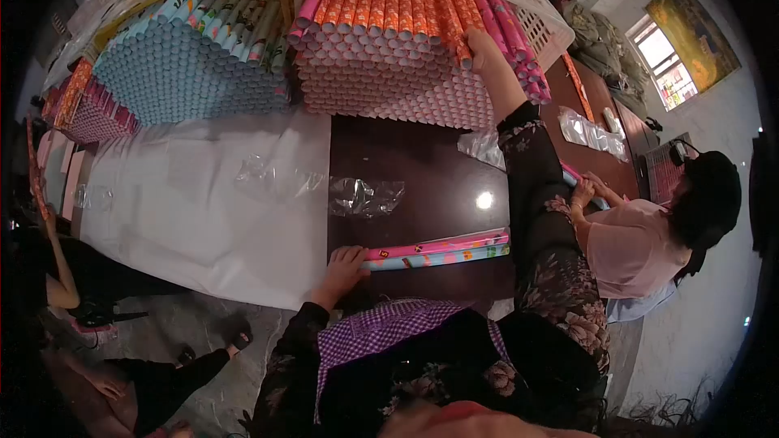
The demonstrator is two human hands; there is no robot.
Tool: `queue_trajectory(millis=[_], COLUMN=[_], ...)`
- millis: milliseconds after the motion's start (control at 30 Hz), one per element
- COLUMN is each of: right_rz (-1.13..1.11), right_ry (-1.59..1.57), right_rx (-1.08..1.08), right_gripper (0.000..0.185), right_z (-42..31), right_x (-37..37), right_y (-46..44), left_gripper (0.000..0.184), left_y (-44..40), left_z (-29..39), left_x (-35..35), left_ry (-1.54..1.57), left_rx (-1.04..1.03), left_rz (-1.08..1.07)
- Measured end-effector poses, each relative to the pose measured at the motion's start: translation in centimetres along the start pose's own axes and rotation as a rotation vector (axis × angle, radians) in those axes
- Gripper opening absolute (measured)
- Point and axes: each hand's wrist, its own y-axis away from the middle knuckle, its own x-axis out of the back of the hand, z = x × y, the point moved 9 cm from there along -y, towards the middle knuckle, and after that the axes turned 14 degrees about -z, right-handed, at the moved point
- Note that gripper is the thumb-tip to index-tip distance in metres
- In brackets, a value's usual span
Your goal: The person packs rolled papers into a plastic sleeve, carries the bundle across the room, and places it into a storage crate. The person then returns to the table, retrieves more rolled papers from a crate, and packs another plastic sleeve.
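My right hand (482, 53) reaches up to the stack and grips the near end of an orange patterned wrapping paper roll (465, 53). Around it lie more orange rolls (381, 0), with pink rolls (499, 24) to the right and pale open tube ends below. Close to my body, my left hand (347, 266) is closed over the left ends of two rolls on the table, a pink roll (430, 246) and a light blue roll (438, 258) side by side. My left fingertips are partly hard to make out.
Clear plastic sleeves (365, 197) lie on the brown table (422, 154) and white sheet (203, 203). Blue rolls (195, 73) are stacked at left, beside a white plastic crate (535, 28). A co-worker (641, 243) handles a roll at right; other people sit at left.
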Motion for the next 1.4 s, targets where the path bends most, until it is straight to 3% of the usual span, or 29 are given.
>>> queue_trajectory(millis=[67,133,200,300,400,500,633,700,733,800,933,1033,1100,1167,1400], right_rz=[0.059,0.081,-0.207,-0.284,-0.388,-0.336,-0.094,-0.132,-0.107,-0.137,-0.251,-0.251,-0.3,-0.404,-0.608], right_ry=[-0.062,0.097,-0.131,-0.186,-0.317,-0.025,0.539,0.577,0.647,0.702,1.008,1.139,1.214,1.092,1.283], right_rx=[-0.058,-0.045,-0.04,0.017,0.064,-0.085,-0.111,-0.077,-0.224,-0.201,-0.227,-0.402,-0.409,-0.362,-0.342], right_gripper=[0.029,0.024,0.024,0.019,0.028,0.041,0.054,0.057,0.058,0.059,0.051,0.046,0.046,0.045,0.049], right_z=[1.3,1.8,3.8,6.7,10.9,19.6,24.8,27.9,30.1,33.7,33.8,34.4,34.6,35.4,34.7], right_x=[-0.7,-0.5,-3.0,-3.9,-5.0,-2.0,-0.4,-0.6,0.2,1.8,3.9,7.1,8.0,8.5,4.4], right_y=[3.3,7.8,11.5,17.7,25.1,31.4,40.6,44.8,46.9,50.4,57.5,60.1,60.2,59.2,50.4], left_gripper=[0.056,0.056,0.057,0.057,0.057,0.057,0.058,0.058,0.058,0.057,0.055,0.055,0.053,0.052,0.047], left_y=[-0.3,0.0,0.5,0.7,0.8,1.0,0.6,0.8,0.4,0.4,0.7,0.6,0.8,0.7,0.5], left_z=[0.2,0.9,1.5,1.6,1.9,2.3,0.6,1.0,0.4,0.3,1.1,0.9,1.0,0.9,-0.2], left_x=[0.9,1.7,1.6,2.0,2.1,2.4,0.6,1.0,0.6,0.2,0.4,0.9,1.0,0.8,0.2], left_ry=[-0.038,-0.07,-0.074,-0.111,-0.128,-0.119,-0.157,-0.143,-0.158,-0.16,-0.178,-0.162,-0.145,-0.124,-0.079], left_rx=[0.002,-0.014,-0.019,-0.026,-0.032,-0.049,-0.013,-0.018,-0.015,-0.034,-0.043,-0.066,-0.065,-0.07,-0.052], left_rz=[0.015,0.027,0.026,0.095,0.109,0.126,0.111,0.097,0.099,0.105,0.094,0.121,0.094,0.07,0.032])
